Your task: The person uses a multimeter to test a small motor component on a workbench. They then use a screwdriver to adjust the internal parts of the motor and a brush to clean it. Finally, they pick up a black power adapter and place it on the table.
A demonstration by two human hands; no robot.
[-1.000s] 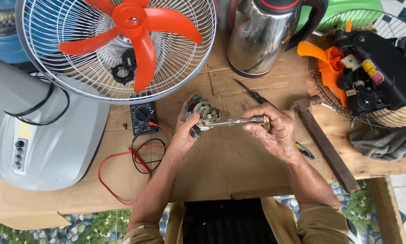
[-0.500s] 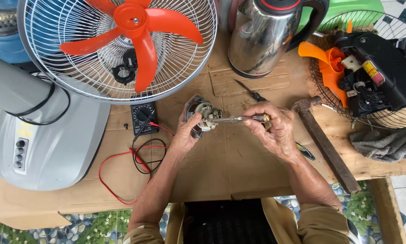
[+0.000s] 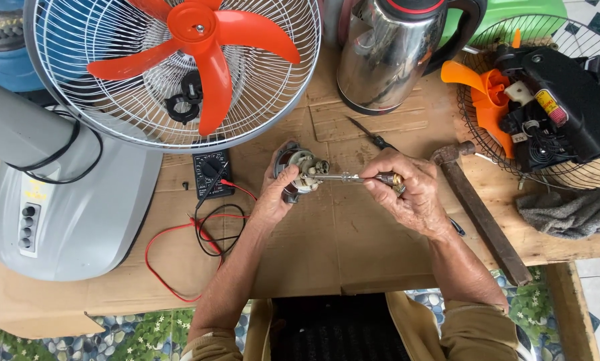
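— Head view, from over the shoulder: what is in the hands?

— The left hand (image 3: 278, 194) is closed around a small motor (image 3: 298, 170), thumb across its face, holding it just above the cardboard (image 3: 326, 247) at mid-bench. The right hand (image 3: 410, 194) is wrapped around the handle of a screwdriver (image 3: 350, 178).

— Which way does the tool lie?

— Its long axis runs nearly level across the picture, handle to the person's right, tip to the left and meeting the motor's near face. So the motor sits directly left of the right hand, with only the bare shaft between them.

— And the motor itself?

— It points its front toward the right hand; its shaft line looks roughly in line with the screwdriver, though the fingers hide the back half. The left hand is the nearer one, since it is touching it.

— What surrounds them?

— A meter (image 3: 213, 172) with red and black leads (image 3: 199, 234) lies just left of the left hand. A hammer (image 3: 480, 207) lies aslant to the right of the right wrist. Beyond the hands stand a fan (image 3: 179, 67) with orange blades and a steel kettle (image 3: 393, 53); a second, stripped fan (image 3: 547, 100) lies at far right beside a grey rag (image 3: 574, 210).
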